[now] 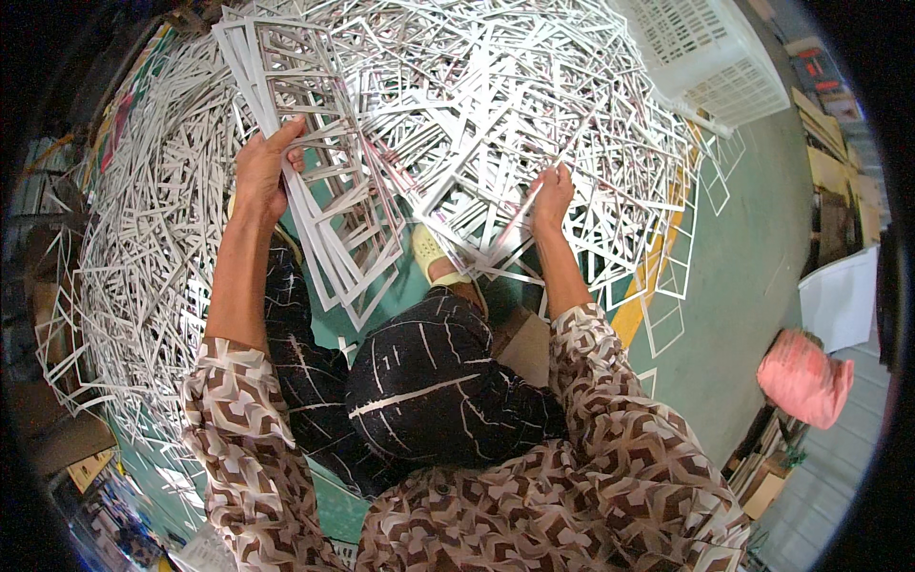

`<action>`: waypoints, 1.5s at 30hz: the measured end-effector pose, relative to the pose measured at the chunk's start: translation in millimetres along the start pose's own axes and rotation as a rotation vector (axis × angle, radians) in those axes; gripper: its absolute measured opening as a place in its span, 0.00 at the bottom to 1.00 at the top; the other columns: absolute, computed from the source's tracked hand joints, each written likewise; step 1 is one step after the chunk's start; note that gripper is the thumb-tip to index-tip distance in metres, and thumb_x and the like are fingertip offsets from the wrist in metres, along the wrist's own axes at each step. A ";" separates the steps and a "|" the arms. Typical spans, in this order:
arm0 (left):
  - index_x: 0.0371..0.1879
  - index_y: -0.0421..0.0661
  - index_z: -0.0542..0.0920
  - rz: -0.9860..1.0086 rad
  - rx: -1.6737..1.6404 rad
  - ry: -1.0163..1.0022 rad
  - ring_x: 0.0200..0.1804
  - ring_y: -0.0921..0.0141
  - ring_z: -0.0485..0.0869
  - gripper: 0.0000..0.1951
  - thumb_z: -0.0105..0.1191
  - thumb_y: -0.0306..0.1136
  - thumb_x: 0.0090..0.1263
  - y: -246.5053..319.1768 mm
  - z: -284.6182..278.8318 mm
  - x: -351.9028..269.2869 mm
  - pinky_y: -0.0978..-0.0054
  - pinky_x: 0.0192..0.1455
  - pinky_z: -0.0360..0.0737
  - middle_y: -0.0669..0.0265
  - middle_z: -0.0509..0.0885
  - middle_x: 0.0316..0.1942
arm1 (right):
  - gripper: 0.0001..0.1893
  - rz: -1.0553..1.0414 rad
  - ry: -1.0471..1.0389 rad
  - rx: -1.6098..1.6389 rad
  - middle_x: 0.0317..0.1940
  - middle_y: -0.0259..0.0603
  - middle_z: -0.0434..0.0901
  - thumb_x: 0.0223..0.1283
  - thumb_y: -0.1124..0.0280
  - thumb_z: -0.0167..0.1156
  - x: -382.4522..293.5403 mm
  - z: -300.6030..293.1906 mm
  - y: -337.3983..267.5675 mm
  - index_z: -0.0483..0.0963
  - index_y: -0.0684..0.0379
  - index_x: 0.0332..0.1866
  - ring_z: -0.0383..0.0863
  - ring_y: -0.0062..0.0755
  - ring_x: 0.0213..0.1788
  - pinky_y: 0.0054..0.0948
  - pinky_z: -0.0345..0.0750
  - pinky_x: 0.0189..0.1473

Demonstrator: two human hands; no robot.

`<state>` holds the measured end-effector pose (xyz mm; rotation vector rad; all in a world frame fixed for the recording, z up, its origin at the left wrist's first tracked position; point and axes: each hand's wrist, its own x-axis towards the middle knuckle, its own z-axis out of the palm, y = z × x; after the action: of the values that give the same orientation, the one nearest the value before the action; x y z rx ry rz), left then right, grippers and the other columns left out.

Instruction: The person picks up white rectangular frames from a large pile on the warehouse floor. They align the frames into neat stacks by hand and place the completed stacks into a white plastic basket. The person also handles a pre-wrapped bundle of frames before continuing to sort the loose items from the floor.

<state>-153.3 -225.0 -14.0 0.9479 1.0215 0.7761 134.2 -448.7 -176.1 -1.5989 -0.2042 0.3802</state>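
Note:
My left hand (264, 171) grips a fanned bundle of white die-cut frames (309, 223), apparently paper or thin card, with rows of rectangular openings. The thumb lies over the bundle's long left edge. In my right hand (553, 196) is the edge of a single white lattice frame (513, 229), pinched between thumb and fingers. That frame is partly blurred, and its outline merges with the strips behind it. Below both hands spreads a large heap of similar white cut-out frames (500, 79), tangled and overlapping.
A white perforated plastic crate (736, 79) stands at the upper right. Loose frames (665, 322) lie across a yellow floor line (632, 307) on the green floor (750, 236). A pink bag (804, 377) sits at the right. My yellow shoe (429, 250) is beside the heap.

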 end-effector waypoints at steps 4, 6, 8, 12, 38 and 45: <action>0.34 0.38 0.74 -0.024 0.023 -0.008 0.19 0.81 0.67 0.09 0.59 0.29 0.61 -2.0 -6.1 2.7 0.84 0.20 0.65 0.68 0.77 0.27 | 0.12 -0.012 -0.124 0.288 0.21 0.32 0.63 0.69 0.68 0.40 -13.6 18.9 -40.8 0.66 0.65 0.47 0.61 0.17 0.18 0.18 0.60 0.18; 0.34 0.39 0.75 -0.013 0.019 0.000 0.19 0.81 0.67 0.09 0.60 0.30 0.61 -4.6 -11.8 6.0 0.84 0.20 0.65 0.69 0.77 0.26 | 0.12 0.000 -0.191 0.338 0.22 0.31 0.63 0.69 0.70 0.40 -18.7 30.5 -60.2 0.66 0.66 0.49 0.60 0.16 0.18 0.18 0.60 0.18; 0.32 0.40 0.75 0.005 0.026 0.006 0.19 0.82 0.67 0.11 0.61 0.33 0.61 -4.3 -7.7 4.4 0.83 0.20 0.65 0.71 0.75 0.25 | 0.12 -0.007 -0.229 0.365 0.21 0.31 0.63 0.70 0.70 0.40 -24.2 39.2 -80.7 0.66 0.65 0.51 0.60 0.16 0.18 0.17 0.59 0.18; 0.35 0.38 0.74 -0.020 0.052 -0.070 0.19 0.82 0.65 0.17 0.61 0.39 0.62 -3.3 -2.9 2.5 0.83 0.20 0.64 0.71 0.73 0.24 | 0.11 0.020 -0.374 0.503 0.21 0.29 0.63 0.70 0.69 0.43 -28.2 63.8 -73.8 0.68 0.62 0.49 0.59 0.15 0.16 0.16 0.57 0.16; 0.31 0.44 0.73 -0.120 0.188 -0.184 0.15 0.84 0.63 0.11 0.60 0.33 0.58 3.7 15.3 -12.5 0.86 0.17 0.64 0.75 0.71 0.19 | 0.16 -0.594 -0.468 -0.766 0.51 0.56 0.70 0.60 0.69 0.46 11.5 36.3 -13.7 0.70 0.65 0.51 0.68 0.49 0.56 0.40 0.68 0.57; 0.37 0.44 0.75 -0.120 0.149 -0.107 0.29 0.79 0.71 0.12 0.61 0.34 0.57 2.1 5.4 -5.9 0.79 0.34 0.72 0.71 0.75 0.29 | 0.12 -0.521 -0.254 -1.503 0.39 0.54 0.76 0.52 0.75 0.51 79.4 -65.2 18.1 0.67 0.67 0.42 0.75 0.51 0.45 0.47 0.74 0.44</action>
<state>-150.4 -230.8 -8.9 1.0340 1.0432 0.5496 229.6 -482.3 -201.6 -2.8163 -1.3016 -0.0647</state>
